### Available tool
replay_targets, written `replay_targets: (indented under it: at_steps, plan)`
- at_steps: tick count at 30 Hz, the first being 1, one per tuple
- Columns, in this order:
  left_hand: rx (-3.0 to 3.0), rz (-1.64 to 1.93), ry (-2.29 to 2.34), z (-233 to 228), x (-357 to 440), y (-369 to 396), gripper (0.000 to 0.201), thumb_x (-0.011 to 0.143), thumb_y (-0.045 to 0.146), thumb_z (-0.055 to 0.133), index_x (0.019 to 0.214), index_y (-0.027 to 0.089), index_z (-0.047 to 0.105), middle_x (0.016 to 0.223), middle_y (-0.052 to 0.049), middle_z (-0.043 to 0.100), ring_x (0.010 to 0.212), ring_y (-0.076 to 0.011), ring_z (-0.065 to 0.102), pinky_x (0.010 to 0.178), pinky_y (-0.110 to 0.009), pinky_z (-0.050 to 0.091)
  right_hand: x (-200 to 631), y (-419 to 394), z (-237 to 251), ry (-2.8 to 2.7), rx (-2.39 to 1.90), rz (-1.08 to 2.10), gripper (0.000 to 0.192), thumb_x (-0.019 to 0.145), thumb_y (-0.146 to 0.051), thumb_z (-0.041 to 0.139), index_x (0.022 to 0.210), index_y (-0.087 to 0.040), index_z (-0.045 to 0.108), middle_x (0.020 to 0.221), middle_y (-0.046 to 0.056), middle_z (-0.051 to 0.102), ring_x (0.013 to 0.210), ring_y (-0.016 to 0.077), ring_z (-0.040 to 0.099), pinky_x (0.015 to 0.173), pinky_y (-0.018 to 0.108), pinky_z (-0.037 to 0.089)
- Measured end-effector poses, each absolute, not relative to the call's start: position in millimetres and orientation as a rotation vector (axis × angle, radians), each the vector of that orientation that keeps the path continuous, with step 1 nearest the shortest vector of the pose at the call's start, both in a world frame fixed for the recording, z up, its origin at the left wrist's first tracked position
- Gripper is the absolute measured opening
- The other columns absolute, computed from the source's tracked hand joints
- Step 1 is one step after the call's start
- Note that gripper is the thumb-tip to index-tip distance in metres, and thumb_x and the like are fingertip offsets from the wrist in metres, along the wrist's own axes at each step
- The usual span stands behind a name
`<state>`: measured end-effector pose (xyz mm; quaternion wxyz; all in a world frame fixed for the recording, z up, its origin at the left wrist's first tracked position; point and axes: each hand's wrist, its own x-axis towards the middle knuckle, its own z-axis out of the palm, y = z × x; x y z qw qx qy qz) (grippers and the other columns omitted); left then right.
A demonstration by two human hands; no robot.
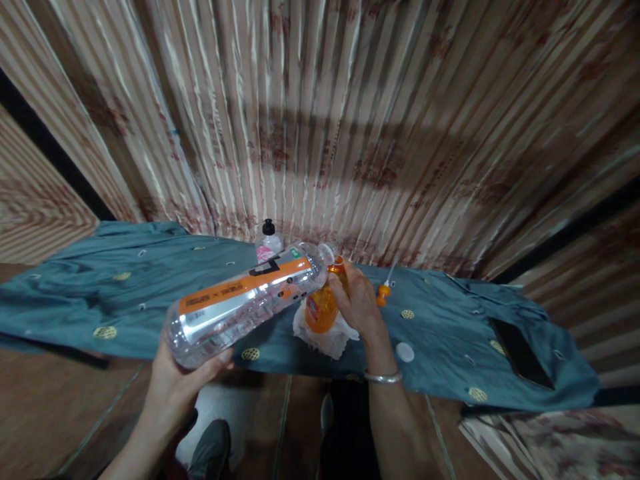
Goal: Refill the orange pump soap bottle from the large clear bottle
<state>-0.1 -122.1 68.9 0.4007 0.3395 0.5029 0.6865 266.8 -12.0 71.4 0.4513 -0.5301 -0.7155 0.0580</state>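
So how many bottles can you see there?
3. The big clear bottle lies tipped in the left hand. The small orange bottle is held by the right hand. A black-capped bottle stands behind, by the curtain. None seem hidden.

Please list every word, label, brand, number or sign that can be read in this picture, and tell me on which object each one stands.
Nothing reads clearly.
Large clear plastic bottle, held by the left hand: orange and silver label, black marks, print too blurred.
Small orange bottle under the right hand: label too blurred.
Small clear bottle with black cap: pink label unreadable.
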Motion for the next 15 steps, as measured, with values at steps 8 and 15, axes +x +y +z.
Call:
replay_targets:
  at_steps: [8, 15]
  plan:
    - [0.866, 1.693, 1.233, 76.2, 7.0, -120.1, 0.091, 0.05, 0.038, 0.1, 0.133, 0.024, 0.065, 0.11, -0.003, 0.072, 0.072, -0.0178, 0.067, 0.049, -0.025, 0.058, 266.4, -11.4, 70.9, -1.776, -1.279, 0.145, 0.044, 0.102, -0.044, 0.045, 0.128, -0.016, 0.066, 0.12, 0.019, 0.077, 0.119, 0.034, 0.071, 0.106, 0.055, 0.056]
    - [0.751, 1.664, 1.188, 81.4, 12.8, -117.9, 0.081, 0.052, 0.035, 0.098, 0.126, 0.024, 0.067, 0.092, 0.002, 0.076, 0.065, -0.0155, 0.069, 0.053, -0.025, 0.063, 266.7, -10.8, 72.7, -1.771, -1.28, 0.165, 0.042, 0.101, -0.041, 0.046, 0.125, -0.014, 0.066, 0.12, 0.021, 0.077, 0.116, 0.0342, 0.073, 0.105, 0.055, 0.056]
